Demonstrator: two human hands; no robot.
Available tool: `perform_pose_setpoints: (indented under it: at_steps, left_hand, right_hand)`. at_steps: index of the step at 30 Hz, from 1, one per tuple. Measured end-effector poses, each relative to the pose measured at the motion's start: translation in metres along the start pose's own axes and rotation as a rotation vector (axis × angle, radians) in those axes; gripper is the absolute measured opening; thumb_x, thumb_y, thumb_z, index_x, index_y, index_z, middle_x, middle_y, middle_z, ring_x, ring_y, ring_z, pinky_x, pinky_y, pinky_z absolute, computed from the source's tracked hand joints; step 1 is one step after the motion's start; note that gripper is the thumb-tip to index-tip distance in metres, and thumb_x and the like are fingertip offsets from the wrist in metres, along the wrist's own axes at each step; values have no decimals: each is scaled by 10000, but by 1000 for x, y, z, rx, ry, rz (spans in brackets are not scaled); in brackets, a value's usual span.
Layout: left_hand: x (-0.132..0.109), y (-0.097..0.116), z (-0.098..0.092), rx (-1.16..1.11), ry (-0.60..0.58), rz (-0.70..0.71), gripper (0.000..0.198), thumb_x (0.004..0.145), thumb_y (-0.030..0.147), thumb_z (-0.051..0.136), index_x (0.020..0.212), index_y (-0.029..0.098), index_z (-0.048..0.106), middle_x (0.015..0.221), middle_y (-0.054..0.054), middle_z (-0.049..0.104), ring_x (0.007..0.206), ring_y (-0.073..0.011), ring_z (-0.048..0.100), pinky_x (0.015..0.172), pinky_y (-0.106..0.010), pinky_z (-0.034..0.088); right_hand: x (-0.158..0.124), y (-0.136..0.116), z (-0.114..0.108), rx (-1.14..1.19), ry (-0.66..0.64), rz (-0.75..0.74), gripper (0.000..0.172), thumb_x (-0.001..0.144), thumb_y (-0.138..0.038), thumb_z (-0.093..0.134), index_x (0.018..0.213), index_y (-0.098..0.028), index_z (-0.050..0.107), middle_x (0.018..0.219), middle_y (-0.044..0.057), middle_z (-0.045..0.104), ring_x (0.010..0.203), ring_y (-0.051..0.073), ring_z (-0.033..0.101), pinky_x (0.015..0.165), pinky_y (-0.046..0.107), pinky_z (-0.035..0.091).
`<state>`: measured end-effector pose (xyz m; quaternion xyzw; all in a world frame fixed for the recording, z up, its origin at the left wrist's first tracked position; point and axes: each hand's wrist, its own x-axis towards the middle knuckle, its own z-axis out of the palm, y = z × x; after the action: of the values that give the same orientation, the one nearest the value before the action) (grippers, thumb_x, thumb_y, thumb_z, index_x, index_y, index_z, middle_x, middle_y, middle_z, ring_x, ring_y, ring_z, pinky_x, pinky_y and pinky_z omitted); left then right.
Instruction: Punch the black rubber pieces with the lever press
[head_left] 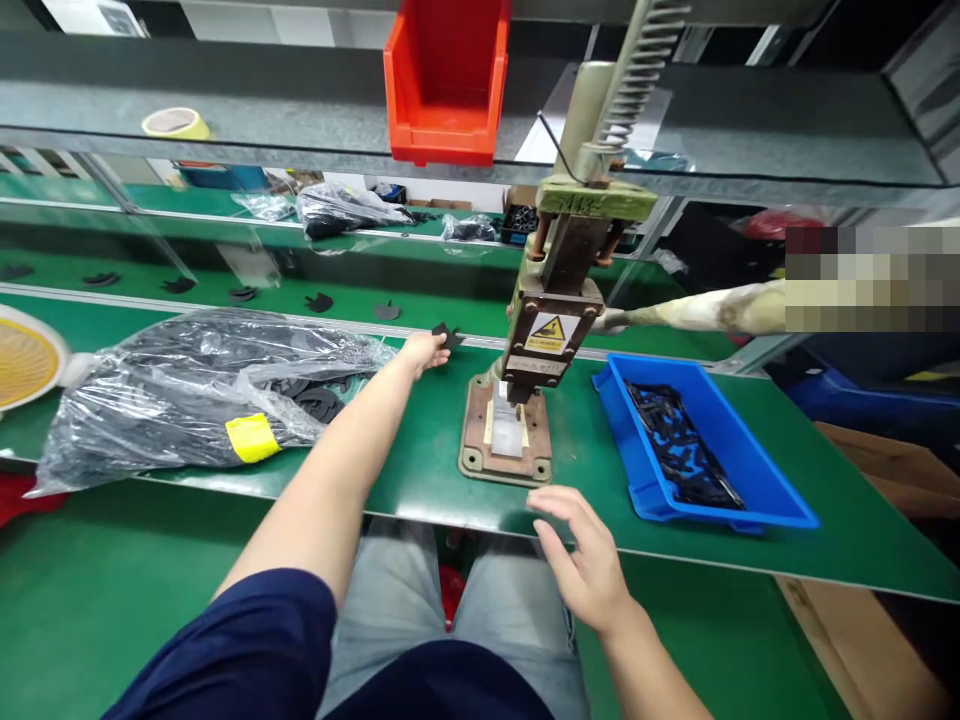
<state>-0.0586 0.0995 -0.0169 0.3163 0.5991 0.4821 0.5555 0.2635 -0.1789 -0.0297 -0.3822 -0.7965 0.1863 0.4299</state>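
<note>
My left hand [425, 352] is stretched out to the far side of the green bench, its fingers closed on a thin flat black part [446, 334] with a notched outline. Near the bench's front edge, my right hand [583, 562] hovers with thumb and fingers apart and nothing in it. Between and beyond the hands stands a hand press [551, 335] with a yellow warning label. Its base plate [471, 440] carries a pale metal fixture [508, 432] with no black part visible on it. Left of the press lies a clear plastic bag [180, 375] full of similar black parts.
A blue bin [757, 470] with small black pieces sits right of the press. Several black parts, one a rounded piece [388, 311], lie in a row on the strip behind the bench. Overhead, a shelf [300, 110] holds an orange bin [442, 140] and a tape roll [176, 124].
</note>
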Motion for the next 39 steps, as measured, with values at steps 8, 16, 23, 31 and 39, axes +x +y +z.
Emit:
perform_pose_setpoints:
  at_steps: [8, 16, 23, 31, 39]
  left_hand:
    - [-3, -30, 10, 139, -16, 112, 244, 934, 349, 818, 1010, 170, 672, 1058, -116, 761, 845, -167, 723, 720, -297, 572]
    - [-147, -79, -113, 627, 132, 812, 334, 987, 424, 702, 1258, 231, 675, 1247, -115, 739, 1048, -231, 713, 917, -392, 593]
    - [-175, -41, -261, 998, 937, 766, 665, 917, 537, 743, 1446, 175, 568, 1577, -232, 536, 1534, -413, 433, 1298, -605, 288]
    - [-153, 20, -414, 811, 1158, 96, 892, 899, 634, 715, 1561, 89, 468, 1656, -353, 410, 1573, -520, 360, 1209, -759, 326]
    - [-133, 29, -439, 896, 1235, 244, 332, 1036, 402, 543, 1143, 131, 702, 1277, -216, 711, 1237, -365, 638, 1152, -540, 458]
  right_hand:
    - [-7, 17, -13, -56, 22, 64, 298, 968, -159, 651, 1241, -270, 697, 1198, 78, 759, 1161, 189, 743, 1004, 350, 650]
    - [3, 24, 23, 7, -26, 29, 216, 963, -217, 682, 1167, -270, 731, 1189, 64, 771, 1125, 191, 760, 1000, 340, 639]
    - [11, 14, 42, 31, -52, -13, 174, 980, -241, 662, 1131, -277, 741, 1171, 52, 778, 1118, 183, 766, 984, 329, 642]
    - [-12, 19, 26, -54, -90, 50, 172, 992, -321, 656, 1128, -279, 752, 1162, 54, 790, 1083, 186, 786, 949, 307, 662]
    - [-38, 26, 17, -93, -95, 122, 176, 998, -363, 648, 1089, -262, 760, 1117, 56, 795, 1026, 172, 798, 912, 259, 665]
